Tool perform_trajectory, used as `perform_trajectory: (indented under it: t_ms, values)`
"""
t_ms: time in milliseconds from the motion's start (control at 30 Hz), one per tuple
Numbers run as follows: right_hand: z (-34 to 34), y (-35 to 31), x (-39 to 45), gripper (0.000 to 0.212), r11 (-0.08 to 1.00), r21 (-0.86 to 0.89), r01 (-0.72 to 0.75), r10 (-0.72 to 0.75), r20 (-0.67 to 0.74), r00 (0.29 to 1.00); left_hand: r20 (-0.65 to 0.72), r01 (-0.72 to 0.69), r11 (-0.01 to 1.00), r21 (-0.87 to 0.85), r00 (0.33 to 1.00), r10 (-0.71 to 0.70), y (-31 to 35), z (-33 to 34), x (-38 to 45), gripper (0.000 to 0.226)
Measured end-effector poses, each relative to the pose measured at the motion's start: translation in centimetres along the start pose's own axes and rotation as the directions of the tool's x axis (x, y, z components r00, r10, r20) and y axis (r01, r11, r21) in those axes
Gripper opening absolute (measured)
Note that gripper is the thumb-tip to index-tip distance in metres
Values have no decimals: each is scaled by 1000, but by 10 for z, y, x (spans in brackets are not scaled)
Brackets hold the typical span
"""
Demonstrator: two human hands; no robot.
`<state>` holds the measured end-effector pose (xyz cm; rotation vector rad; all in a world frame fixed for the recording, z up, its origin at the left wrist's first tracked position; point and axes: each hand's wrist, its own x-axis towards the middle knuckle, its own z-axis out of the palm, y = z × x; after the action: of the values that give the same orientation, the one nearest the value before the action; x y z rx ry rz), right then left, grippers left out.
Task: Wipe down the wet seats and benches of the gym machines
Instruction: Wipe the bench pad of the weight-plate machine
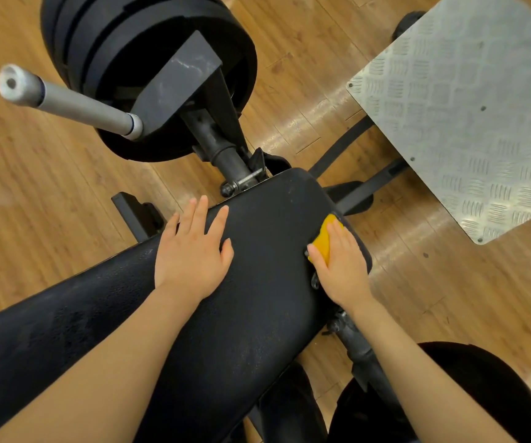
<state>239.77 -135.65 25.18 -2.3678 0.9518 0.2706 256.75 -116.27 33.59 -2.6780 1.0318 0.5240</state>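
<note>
A long black padded bench (257, 282) of a gym machine runs from the lower left up to the middle of the view, and fine droplets speckle its surface. My left hand (194, 247) rests flat on the pad near its far end, fingers straight and spread. My right hand (342, 263) presses a yellow cloth (323, 239) against the pad's right edge, fingers laid flat over it. Most of the cloth is hidden under that hand.
Black weight plates (149, 59) stack on the machine arm beyond the pad, with a silver bar sleeve (69, 100) pointing left. A metal checker footplate (468, 116) sits at the upper right. Wooden floor (50, 193) lies all around. My dark-clothed knee (468, 394) is at the lower right.
</note>
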Motion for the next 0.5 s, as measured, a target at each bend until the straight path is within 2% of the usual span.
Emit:
perform_trajectory:
  t_ms: [100,200,400,500]
  values:
    - [4,7,-7,84,1000,-8,7,-7,4,1000,4,5,1000,9,1000,-5,1,1,0,61]
    - [2,2,26,75,999,37,-2,3,-19,1000,2,3,1000,11,1000,-3,1,0,1,61]
    - [-1,-10,119,68,959,160,-236,233,36,972,-4,2,1000,2,1000,-2,0,0,0,61]
    - [5,-15,102,59,976,137,-168,171,-14,985,-1,0,1000,-6,1000,0,1,-1,0,61]
